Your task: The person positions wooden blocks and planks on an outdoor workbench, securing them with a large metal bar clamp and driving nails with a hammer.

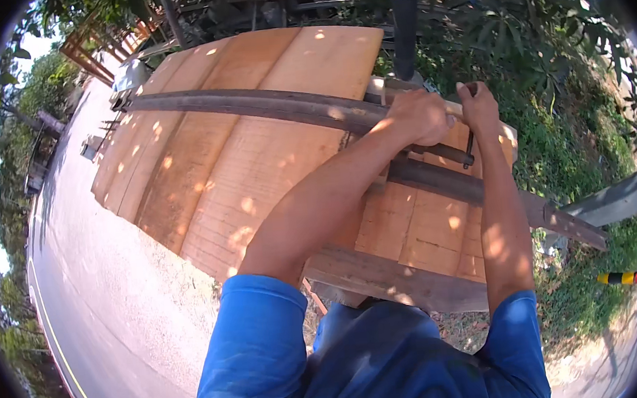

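My left hand (419,117) is closed at the right end of a long dark beam (234,100) lying across light wooden panels (219,185); exactly what it grips is hidden. Just right of it my right hand (479,107) has curled fingers at the upper end of a thin black metal crank handle (468,152), which crosses a dark screw bar (447,153). A second dark beam (439,187) runs below the screw, over more light boards (413,236). A weathered plank (371,278) forms the near edge, by my body.
A black-and-white post (404,32) stands behind the panels among plants (548,133). A grey beam (606,196) and a striped yellow, black and red marker (623,278) are at right. A paved road (79,318) runs along the left, with trees beyond.
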`<control>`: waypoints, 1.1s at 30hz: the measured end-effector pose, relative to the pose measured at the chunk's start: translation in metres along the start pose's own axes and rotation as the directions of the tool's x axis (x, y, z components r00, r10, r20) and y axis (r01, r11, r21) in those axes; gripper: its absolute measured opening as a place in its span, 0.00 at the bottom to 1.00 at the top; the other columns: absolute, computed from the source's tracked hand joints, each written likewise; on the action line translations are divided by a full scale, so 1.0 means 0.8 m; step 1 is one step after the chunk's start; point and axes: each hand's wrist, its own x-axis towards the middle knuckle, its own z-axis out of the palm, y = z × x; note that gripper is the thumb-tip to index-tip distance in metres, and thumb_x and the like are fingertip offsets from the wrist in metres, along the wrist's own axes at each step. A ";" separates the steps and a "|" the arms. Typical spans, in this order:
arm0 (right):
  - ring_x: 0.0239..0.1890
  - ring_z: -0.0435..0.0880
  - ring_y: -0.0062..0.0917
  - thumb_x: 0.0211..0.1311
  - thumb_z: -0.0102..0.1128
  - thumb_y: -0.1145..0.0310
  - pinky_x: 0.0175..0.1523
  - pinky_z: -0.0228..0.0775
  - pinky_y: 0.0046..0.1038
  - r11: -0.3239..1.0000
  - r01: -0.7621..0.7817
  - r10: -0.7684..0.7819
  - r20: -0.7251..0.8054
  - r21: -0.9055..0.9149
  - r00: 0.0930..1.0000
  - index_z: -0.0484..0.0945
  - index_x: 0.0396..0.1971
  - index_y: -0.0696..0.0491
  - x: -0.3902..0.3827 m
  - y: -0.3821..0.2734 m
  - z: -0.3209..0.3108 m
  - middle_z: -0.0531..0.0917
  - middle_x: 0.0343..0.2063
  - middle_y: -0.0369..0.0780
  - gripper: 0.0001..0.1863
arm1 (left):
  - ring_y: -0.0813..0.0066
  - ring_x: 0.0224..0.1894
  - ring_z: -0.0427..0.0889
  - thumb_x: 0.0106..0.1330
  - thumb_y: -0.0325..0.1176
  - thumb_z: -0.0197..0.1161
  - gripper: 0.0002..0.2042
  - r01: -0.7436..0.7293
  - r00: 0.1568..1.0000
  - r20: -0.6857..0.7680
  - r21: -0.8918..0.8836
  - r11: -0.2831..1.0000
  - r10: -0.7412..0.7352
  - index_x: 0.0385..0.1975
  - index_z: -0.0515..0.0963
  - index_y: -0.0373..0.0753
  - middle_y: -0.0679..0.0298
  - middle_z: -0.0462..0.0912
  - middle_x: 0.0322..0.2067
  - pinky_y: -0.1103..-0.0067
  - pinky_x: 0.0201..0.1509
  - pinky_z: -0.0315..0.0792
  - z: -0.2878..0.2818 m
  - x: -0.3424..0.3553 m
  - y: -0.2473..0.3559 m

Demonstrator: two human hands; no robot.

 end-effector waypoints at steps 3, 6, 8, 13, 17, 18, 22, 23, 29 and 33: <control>0.27 0.84 0.32 0.66 0.58 0.52 0.37 0.73 0.34 0.979 -0.115 0.098 0.107 0.169 0.989 0.81 0.31 0.61 -0.023 -0.002 -0.016 0.84 0.25 0.46 0.23 | 0.51 0.54 0.81 0.65 0.47 0.52 0.21 0.063 0.998 0.023 -0.057 0.996 -0.062 0.45 0.82 0.38 0.48 0.83 0.47 0.61 0.59 0.72 0.001 -0.003 -0.002; 0.25 0.83 0.23 0.69 0.57 0.53 0.31 0.72 0.28 0.872 -0.148 0.019 0.270 0.467 0.963 0.81 0.30 0.63 -0.048 0.025 -0.025 0.83 0.22 0.42 0.24 | 0.51 0.53 0.81 0.65 0.47 0.52 0.22 0.097 0.994 -0.039 -0.100 0.990 -0.101 0.47 0.81 0.36 0.47 0.83 0.48 0.61 0.59 0.73 0.004 -0.014 -0.004; 0.26 0.84 0.24 0.70 0.56 0.53 0.30 0.75 0.26 0.867 -0.271 0.062 0.449 0.419 0.891 0.82 0.33 0.64 -0.086 -0.001 -0.047 0.82 0.23 0.40 0.24 | 0.51 0.55 0.80 0.66 0.46 0.51 0.21 0.149 0.989 -0.008 -0.063 0.987 -0.150 0.45 0.82 0.35 0.48 0.83 0.48 0.61 0.59 0.73 -0.003 -0.028 -0.005; 0.23 0.82 0.22 0.72 0.53 0.56 0.29 0.79 0.25 0.408 -0.383 0.180 0.338 0.829 0.924 0.73 0.56 0.62 -0.206 -0.047 -0.059 0.81 0.21 0.39 0.25 | 0.50 0.55 0.80 0.67 0.49 0.52 0.24 0.212 0.977 0.039 -0.038 0.977 -0.210 0.46 0.82 0.34 0.48 0.82 0.50 0.62 0.59 0.73 -0.014 -0.043 0.001; 0.20 0.80 0.21 0.73 0.52 0.58 0.24 0.76 0.25 0.447 -0.285 0.162 0.236 0.848 0.958 0.68 0.64 0.57 -0.277 0.008 -0.052 0.79 0.19 0.37 0.26 | 0.50 0.54 0.81 0.66 0.51 0.52 0.26 0.142 0.990 0.028 -0.060 0.988 -0.141 0.46 0.82 0.32 0.46 0.82 0.50 0.62 0.59 0.73 -0.001 -0.012 0.001; 0.18 0.78 0.21 0.72 0.53 0.59 0.22 0.74 0.24 0.426 -0.311 0.185 0.255 0.850 0.949 0.69 0.62 0.56 -0.287 0.016 -0.045 0.77 0.18 0.36 0.24 | 0.50 0.54 0.81 0.66 0.51 0.52 0.27 0.133 0.990 0.054 -0.064 0.989 -0.130 0.45 0.82 0.31 0.45 0.82 0.49 0.62 0.59 0.73 0.001 -0.008 -0.007; 0.16 0.77 0.21 0.70 0.55 0.63 0.19 0.70 0.23 -0.020 -0.351 0.269 0.343 0.936 0.900 0.74 0.53 0.55 -0.296 0.027 -0.020 0.76 0.17 0.36 0.17 | 0.49 0.53 0.81 0.63 0.52 0.54 0.28 0.089 0.992 0.087 -0.004 0.996 -0.088 0.43 0.82 0.29 0.43 0.82 0.48 0.62 0.59 0.73 -0.005 -0.001 -0.009; 0.14 0.73 0.21 0.69 0.55 0.66 0.19 0.70 0.22 -0.255 -0.266 0.278 0.334 0.930 0.900 0.75 0.46 0.58 -0.293 0.026 -0.004 0.77 0.20 0.38 0.12 | 0.49 0.53 0.81 0.61 0.52 0.56 0.27 0.094 0.989 0.112 -0.002 0.996 -0.093 0.43 0.83 0.30 0.43 0.82 0.48 0.62 0.58 0.73 -0.009 0.004 -0.009; 0.12 0.66 0.17 0.73 0.46 0.67 0.15 0.64 0.19 -0.836 -0.361 -0.239 0.318 0.413 0.917 0.69 0.55 0.63 -0.270 0.020 0.014 0.72 0.23 0.37 0.18 | 0.48 0.52 0.82 0.64 0.50 0.55 0.25 0.168 0.986 -0.002 -0.034 0.985 -0.168 0.43 0.83 0.30 0.43 0.83 0.45 0.62 0.57 0.75 -0.003 -0.004 -0.007; 0.13 0.67 0.15 0.77 0.41 0.66 0.14 0.62 0.17 -0.881 -0.352 -0.302 0.198 0.317 0.933 0.63 0.62 0.64 -0.266 -0.010 0.007 0.68 0.21 0.35 0.21 | 0.50 0.50 0.84 0.63 0.42 0.54 0.19 0.241 0.969 -0.034 -0.073 0.968 -0.244 0.40 0.84 0.32 0.44 0.84 0.44 0.63 0.57 0.76 -0.003 -0.016 0.001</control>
